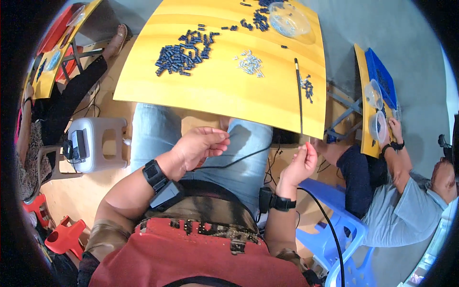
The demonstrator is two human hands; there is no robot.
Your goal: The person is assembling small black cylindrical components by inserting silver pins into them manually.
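Observation:
My left hand (204, 143) is above my lap, in front of the yellow board, its thumb and forefinger pinched together. Whatever is between those fingertips is too small to make out. To the right, my right hand (301, 163) is also closed in a pinch, close to the board's near right edge. Just beyond its fingertips is the near end of a thin black rod (299, 98), which lies along the board. What this hand grips is unclear. Small black pieces (308, 88) lie beside the rod, and a scatter of tiny whitish pieces (250, 63) is mid-board.
The yellow board (229, 98) bears a large pile of small black parts (184, 52) and a clear round tub (288, 20). Co-workers sit at other boards on both sides. A blue plastic stool (330, 210) stands at right, a grey-white stool (98, 143) at left.

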